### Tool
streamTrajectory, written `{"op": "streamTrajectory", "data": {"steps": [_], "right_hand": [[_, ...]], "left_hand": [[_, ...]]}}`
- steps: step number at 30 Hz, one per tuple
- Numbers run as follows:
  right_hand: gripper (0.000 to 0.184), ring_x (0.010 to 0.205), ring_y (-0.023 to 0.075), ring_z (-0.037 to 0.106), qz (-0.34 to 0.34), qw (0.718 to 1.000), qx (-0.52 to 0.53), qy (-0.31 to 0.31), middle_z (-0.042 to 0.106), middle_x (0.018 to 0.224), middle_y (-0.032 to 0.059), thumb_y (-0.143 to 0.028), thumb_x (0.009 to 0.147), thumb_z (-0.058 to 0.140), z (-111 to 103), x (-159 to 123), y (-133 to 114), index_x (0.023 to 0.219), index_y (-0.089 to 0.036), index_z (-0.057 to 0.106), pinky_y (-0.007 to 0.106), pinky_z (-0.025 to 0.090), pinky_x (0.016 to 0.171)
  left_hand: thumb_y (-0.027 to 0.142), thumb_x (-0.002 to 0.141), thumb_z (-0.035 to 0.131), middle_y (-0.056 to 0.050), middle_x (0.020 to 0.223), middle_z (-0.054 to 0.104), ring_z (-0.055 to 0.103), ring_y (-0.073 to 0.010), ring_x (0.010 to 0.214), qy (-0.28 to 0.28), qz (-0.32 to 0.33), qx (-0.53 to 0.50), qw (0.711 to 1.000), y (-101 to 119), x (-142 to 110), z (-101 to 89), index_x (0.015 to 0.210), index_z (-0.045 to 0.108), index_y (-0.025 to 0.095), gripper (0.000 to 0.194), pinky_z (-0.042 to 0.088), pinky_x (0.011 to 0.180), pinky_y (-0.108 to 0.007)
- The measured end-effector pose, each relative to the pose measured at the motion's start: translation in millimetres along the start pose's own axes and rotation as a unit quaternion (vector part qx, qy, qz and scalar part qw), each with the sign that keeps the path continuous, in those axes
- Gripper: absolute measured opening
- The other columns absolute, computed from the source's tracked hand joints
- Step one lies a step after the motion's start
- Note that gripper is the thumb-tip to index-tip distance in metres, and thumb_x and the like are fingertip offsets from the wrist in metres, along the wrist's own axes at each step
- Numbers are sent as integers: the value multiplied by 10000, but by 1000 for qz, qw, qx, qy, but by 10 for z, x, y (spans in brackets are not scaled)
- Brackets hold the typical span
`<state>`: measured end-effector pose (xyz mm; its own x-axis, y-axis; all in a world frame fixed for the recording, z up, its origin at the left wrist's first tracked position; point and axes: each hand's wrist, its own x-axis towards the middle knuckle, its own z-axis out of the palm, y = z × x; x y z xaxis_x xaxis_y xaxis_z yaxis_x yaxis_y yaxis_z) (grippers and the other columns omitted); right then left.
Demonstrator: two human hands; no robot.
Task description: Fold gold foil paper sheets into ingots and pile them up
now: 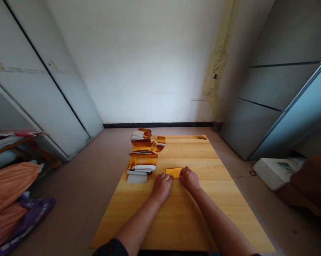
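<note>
A small folded piece of gold foil paper lies on the wooden table. My left hand is curled, its fingertips pressing the paper's left edge. My right hand is curled too, pinching the paper's right edge. Left of my hands stand stacks of gold and white paper sheets, with a further heap of folded gold pieces behind them.
One loose gold scrap lies at the table's far right corner. Orange and purple bags sit on the floor at left, a white box at right. White cabinet doors flank the left, a grey cabinet the right.
</note>
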<state>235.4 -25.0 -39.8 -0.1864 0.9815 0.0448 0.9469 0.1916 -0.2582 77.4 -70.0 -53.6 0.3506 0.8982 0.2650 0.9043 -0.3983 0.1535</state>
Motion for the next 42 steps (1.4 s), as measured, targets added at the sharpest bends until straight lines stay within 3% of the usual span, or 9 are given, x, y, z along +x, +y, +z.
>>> {"op": "streamTrajectory", "data": {"steps": [5, 9, 18, 26, 31, 35, 38, 42], "right_hand": [[194, 810, 168, 599, 38, 999, -11, 15, 613, 887, 50, -382, 784, 583, -25, -34, -123, 792, -189, 606, 247, 368, 631], [216, 830, 184, 599, 58, 998, -12, 4, 608, 901, 53, -401, 762, 612, -26, -5, -155, 817, -192, 602, 259, 377, 643], [40, 694, 106, 550, 42, 995, 95, -13, 601, 815, 14, -173, 710, 601, -2, 74, 124, 743, -189, 618, 187, 337, 579], [209, 746, 123, 587, 31, 991, 126, -16, 657, 782, 22, -49, 670, 507, 42, 110, 300, 693, -190, 659, 182, 379, 649], [228, 719, 145, 594, 93, 989, 104, 40, 668, 785, 50, -68, 697, 475, -39, 69, 366, 700, -193, 664, 204, 375, 613], [214, 729, 134, 586, 3, 972, 208, 113, 662, 811, 39, -95, 701, 463, -127, 57, 191, 750, -185, 651, 195, 400, 651], [214, 689, 126, 582, -62, 960, 269, 52, 666, 756, 12, -105, 694, 469, -111, 96, -24, 765, -189, 652, 188, 402, 639], [186, 697, 132, 586, -47, 977, 205, -26, 680, 743, 17, -111, 707, 496, 16, 144, -167, 754, -192, 657, 195, 379, 638]], "left_hand": [[86, 830, 478, -57, 911, 634, 535, -205, 925, 2, -15, -4, 1000, 18, -14, -18, 914, 615, 208, 202, 344, 774, -347], [101, 845, 471, -63, 963, 637, 529, -204, 962, 1, -27, -7, 1000, 26, -34, -23, 968, 614, 224, 225, 323, 801, -355], [106, 852, 468, -49, 984, 634, 526, -202, 944, 23, -39, 9, 999, 63, -65, 11, 990, 603, 229, 228, 320, 796, -354], [115, 853, 460, -65, 954, 628, 514, -214, 942, 14, -30, 15, 999, 71, -43, 12, 981, 613, 212, 222, 343, 820, -359], [61, 807, 462, -75, 893, 619, 515, -218, 902, -1, -28, 10, 1000, 95, -2, 20, 875, 632, 176, 216, 380, 803, -340], [63, 805, 448, -72, 904, 614, 514, -219, 894, 3, -38, 28, 999, 111, -2, 60, 866, 631, 169, 221, 399, 790, -337], [80, 808, 444, -70, 914, 617, 515, -226, 908, 7, -45, 33, 998, 112, -10, 84, 876, 635, 167, 221, 403, 800, -345], [81, 788, 468, -71, 897, 617, 518, -213, 908, 12, -65, -5, 998, 104, 12, 69, 860, 640, 169, 207, 400, 813, -325]]}}
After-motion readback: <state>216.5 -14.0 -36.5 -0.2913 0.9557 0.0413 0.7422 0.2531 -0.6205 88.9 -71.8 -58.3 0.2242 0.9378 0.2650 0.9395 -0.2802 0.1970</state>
